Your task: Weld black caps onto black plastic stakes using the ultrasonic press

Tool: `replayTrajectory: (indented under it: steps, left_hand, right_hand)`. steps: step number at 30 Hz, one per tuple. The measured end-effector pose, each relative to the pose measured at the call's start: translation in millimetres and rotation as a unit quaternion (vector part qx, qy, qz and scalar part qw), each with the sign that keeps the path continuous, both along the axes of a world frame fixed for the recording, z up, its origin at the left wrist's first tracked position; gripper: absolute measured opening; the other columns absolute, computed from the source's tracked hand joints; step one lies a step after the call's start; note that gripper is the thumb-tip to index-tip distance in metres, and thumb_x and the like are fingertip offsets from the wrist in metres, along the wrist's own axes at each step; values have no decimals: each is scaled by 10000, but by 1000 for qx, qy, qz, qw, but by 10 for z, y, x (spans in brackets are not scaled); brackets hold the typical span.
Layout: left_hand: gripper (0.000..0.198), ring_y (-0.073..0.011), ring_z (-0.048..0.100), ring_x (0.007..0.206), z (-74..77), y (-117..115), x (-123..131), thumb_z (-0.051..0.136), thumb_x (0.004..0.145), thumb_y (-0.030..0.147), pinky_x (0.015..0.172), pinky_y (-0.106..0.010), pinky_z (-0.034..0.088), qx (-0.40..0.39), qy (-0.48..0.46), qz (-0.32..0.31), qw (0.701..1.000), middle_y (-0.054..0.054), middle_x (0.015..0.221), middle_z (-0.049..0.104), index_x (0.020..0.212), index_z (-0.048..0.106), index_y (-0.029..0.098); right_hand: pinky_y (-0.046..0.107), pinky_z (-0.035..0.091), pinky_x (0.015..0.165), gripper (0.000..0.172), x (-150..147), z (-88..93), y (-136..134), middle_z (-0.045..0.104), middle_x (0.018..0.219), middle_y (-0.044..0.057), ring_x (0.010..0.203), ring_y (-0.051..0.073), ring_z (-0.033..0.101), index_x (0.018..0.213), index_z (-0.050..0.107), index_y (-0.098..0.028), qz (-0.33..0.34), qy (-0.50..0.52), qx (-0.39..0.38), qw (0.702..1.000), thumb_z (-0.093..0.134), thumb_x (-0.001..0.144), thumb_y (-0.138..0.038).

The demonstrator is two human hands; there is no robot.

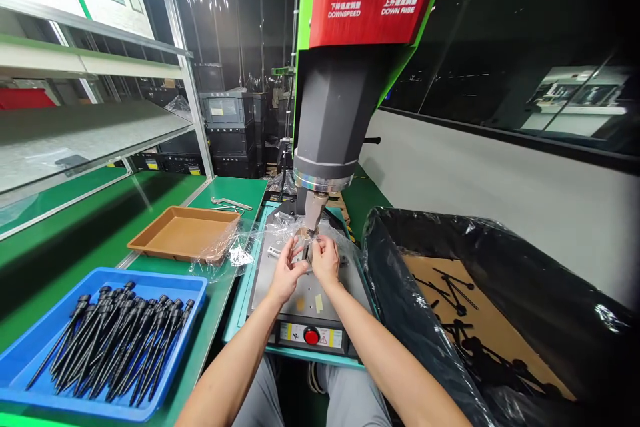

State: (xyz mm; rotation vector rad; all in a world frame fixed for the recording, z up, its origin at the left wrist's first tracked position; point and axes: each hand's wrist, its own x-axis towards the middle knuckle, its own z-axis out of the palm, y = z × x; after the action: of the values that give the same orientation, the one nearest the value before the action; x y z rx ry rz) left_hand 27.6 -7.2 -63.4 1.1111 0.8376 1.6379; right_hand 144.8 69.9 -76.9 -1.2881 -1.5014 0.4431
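My left hand (287,271) is at the small fixture under the press, its thumb and fingers apart around the fixture's left side. Close beside it, my right hand (326,260) has its fingers pinched together at the fixture's right side; what they hold is too small and hidden to name. Just above both hands hangs the tapered metal tool tip (315,210) of the press. Clear plastic film (243,250) lies around the fixture and spreads left. Beneath my hands is the grey metal base plate (287,310).
A blue tray (195,307) of black rod-like parts (120,340) stands at left, below a brown tray (175,250) and a wrench (233,203). At right, a black-lined bin (400,280) holds similar black parts on cardboard. A red button (311,335) sits at the base's front.
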Motion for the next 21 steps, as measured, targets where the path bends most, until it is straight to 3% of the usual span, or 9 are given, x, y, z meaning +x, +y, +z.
replayTrajectory:
  steps: [3, 5, 8, 12, 15, 18, 21]
  left_hand:
    - [788, -313, 444, 1331, 20, 30, -1, 788, 720, 345, 1033, -462, 433, 2, -4, -3, 1000, -137, 1546, 340, 1420, 433, 274]
    - [799, -313, 447, 1328, 34, 60, -8, 789, 718, 356, 1031, -463, 434, 6, -3, -5, 1000, -144, 1545, 339, 1424, 427, 268]
    - [824, -319, 454, 1323, 54, 120, -24, 797, 703, 374, 1041, -472, 423, 11, 1, -3, 1000, -153, 1538, 349, 1427, 422, 257]
    - [809, -326, 453, 1324, 73, 182, -38, 774, 725, 379, 1047, -493, 415, 10, 21, 10, 1000, -151, 1532, 360, 1435, 408, 253]
    - [773, -317, 455, 1322, 58, 159, -37, 741, 758, 374, 1037, -473, 428, 4, 43, 20, 999, -153, 1532, 356, 1439, 398, 245]
    - [736, -302, 472, 1306, -11, 70, -37, 716, 781, 363, 1013, -447, 449, -18, 72, 32, 997, -155, 1530, 353, 1435, 401, 236]
    - [740, -286, 517, 1259, -125, -56, -46, 711, 784, 365, 994, -437, 463, -44, 92, 41, 994, -160, 1517, 372, 1439, 394, 233]
  right_hand:
    - [456, 423, 949, 495, 34, 99, 131, 576, 1089, 184, 1049, 295, 540, 1157, 623, -122, 0, -33, 28, 999, 467, 839, -469]
    - [473, 396, 983, 420, 46, 159, 229, 584, 1102, 177, 1089, 313, 523, 1047, 682, -155, 21, -60, 36, 997, 530, 803, -461]
    - [477, 394, 986, 304, 57, 256, 352, 619, 1072, 161, 1073, 315, 536, 896, 706, -178, 49, -82, 41, 995, 561, 778, -418]
    - [472, 395, 990, 295, 99, 397, 366, 638, 1073, 161, 1080, 311, 541, 910, 695, -169, 69, -84, 57, 992, 531, 803, -390]
    - [474, 424, 964, 311, 187, 410, 163, 651, 1043, 151, 1046, 303, 564, 937, 685, -169, 82, -74, 61, 992, 517, 825, -406]
    - [430, 510, 832, 346, 312, 277, -244, 662, 1027, 137, 963, 272, 610, 1027, 656, -168, 99, -25, 33, 994, 498, 874, -436]
    - [388, 548, 732, 381, 417, 123, -712, 670, 1079, 124, 943, 252, 629, 1133, 610, -184, 174, 158, -49, 971, 566, 879, -465]
